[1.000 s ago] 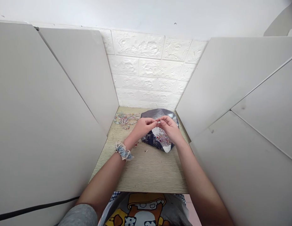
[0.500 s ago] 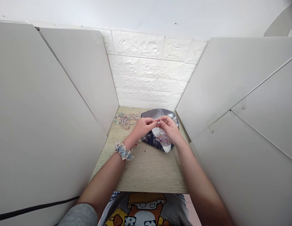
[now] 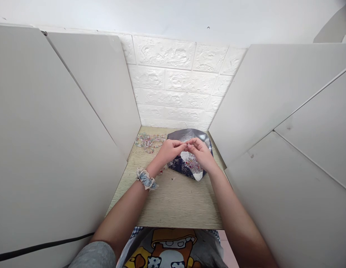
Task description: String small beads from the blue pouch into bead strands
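Note:
My left hand (image 3: 172,149) and my right hand (image 3: 199,152) meet fingertip to fingertip over an opened dark blue bag (image 3: 180,166) with a silvery lining. Both hands are closed in a pinch. Something tiny and pale shows between the right fingertips, perhaps a bead, too small to name surely; what the left fingers pinch is hidden. Loose small beads (image 3: 193,162), pink, red and clear, lie in the bag below the hands. Strings of coloured beads (image 3: 150,141) are heaped on the table left of the bag. More beads (image 3: 162,170) peek out beside my left wrist.
A small metallic piece (image 3: 173,179) lies on the wooden table (image 3: 184,208) in front of the bag. Pale panels (image 3: 105,85) rise at the left and right, and a white brick-patterned wall (image 3: 178,82) stands behind. A black cable (image 3: 44,246) runs at lower left.
The fingertips of both hands have shifted very slightly against each other above the bag. The bag, the bead strings and the metallic piece stay in place.

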`<state>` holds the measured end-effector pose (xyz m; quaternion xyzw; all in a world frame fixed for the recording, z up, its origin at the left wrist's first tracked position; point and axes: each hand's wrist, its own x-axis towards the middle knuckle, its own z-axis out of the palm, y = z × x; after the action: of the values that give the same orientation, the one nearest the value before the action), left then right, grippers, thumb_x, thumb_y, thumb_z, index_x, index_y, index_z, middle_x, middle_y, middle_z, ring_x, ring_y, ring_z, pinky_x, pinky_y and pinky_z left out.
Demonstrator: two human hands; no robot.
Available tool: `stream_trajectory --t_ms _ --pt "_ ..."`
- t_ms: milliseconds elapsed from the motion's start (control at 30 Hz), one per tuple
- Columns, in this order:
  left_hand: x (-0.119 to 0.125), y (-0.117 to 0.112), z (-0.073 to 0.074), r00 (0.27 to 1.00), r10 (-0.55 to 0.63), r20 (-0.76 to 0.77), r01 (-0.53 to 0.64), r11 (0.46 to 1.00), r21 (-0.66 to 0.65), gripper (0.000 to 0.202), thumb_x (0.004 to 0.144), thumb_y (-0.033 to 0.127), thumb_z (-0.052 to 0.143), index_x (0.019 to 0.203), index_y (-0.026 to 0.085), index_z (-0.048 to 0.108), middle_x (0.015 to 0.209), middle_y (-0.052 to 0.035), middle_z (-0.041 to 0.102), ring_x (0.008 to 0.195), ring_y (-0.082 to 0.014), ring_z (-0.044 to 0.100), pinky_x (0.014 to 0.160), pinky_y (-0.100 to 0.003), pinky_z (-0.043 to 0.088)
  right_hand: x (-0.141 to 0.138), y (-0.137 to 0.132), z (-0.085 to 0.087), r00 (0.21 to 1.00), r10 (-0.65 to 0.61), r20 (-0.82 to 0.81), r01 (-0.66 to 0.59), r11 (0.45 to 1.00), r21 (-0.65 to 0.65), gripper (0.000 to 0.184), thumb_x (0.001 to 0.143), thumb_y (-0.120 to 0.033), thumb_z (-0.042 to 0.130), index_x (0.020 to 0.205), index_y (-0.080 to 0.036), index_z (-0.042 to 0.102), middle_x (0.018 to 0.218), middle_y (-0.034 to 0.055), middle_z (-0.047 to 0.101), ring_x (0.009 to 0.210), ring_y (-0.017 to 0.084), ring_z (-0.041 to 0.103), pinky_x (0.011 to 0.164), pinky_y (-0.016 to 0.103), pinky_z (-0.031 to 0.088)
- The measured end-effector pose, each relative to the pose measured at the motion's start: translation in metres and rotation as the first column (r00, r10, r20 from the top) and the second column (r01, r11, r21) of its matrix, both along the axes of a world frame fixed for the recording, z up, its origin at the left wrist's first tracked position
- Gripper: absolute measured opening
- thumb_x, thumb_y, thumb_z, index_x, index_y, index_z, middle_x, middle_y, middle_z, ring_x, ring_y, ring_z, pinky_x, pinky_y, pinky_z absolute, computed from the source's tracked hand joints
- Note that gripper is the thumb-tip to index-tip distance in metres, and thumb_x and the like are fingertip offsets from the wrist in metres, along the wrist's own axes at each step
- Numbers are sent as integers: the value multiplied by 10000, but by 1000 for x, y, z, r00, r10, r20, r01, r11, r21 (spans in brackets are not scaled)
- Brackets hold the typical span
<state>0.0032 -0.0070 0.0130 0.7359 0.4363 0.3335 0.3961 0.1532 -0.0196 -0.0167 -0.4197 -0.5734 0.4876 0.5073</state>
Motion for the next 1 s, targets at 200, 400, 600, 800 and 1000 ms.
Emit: stream_trajectory --t_ms 200,400,600,800,1000 --pt "-1 0 0 999 -24 -32 24 1000 -8 359 709 421 457 537 129 576 427 36 448 411 -52 354 439 -189 262 0 -2 3 993 -15 118 14 1000 15 130 725 -321 521 795 -215 495 742 -17 561 725 120 531 695 279 421" --pt "-1 1 -1 996 -84 -9 82 987 -142 414 725 483 419 562 129 558 474 22 495 382 -53 388 435 -196 290 1 -3 7 964 -134 231 108 987 123 129 672 -306 587 653 -180 568 684 -1 578 665 121 514 648 271 399" --pt "-1 7 -5 985 -124 120 137 985 -109 389 696 487 479 723 131 633 569 15 524 533 -76 419 505 -201 291 0 -3 8 966 -175 192 127 962 241 140 648 -322 614 596 -194 588 779 13 560 748 134 517 689 285 412" --pt "-3 6 -3 967 -136 214 178 965 -192 339 670 447 538 734 122 610 658 -11 556 623 -95 461 585 -224 348 0 -2 8 956 -269 114 234 938 255 119 646 -321 608 635 -202 600 763 16 566 749 146 526 689 294 422" --pt "-1 4 -1 860 -71 505 254 918 -304 250 689 375 551 699 125 537 725 -20 555 629 -65 497 607 -211 390 6 7 -7 749 -403 526 256 908 331 201 779 -265 426 829 -198 608 873 55 578 814 167 513 740 302 387"
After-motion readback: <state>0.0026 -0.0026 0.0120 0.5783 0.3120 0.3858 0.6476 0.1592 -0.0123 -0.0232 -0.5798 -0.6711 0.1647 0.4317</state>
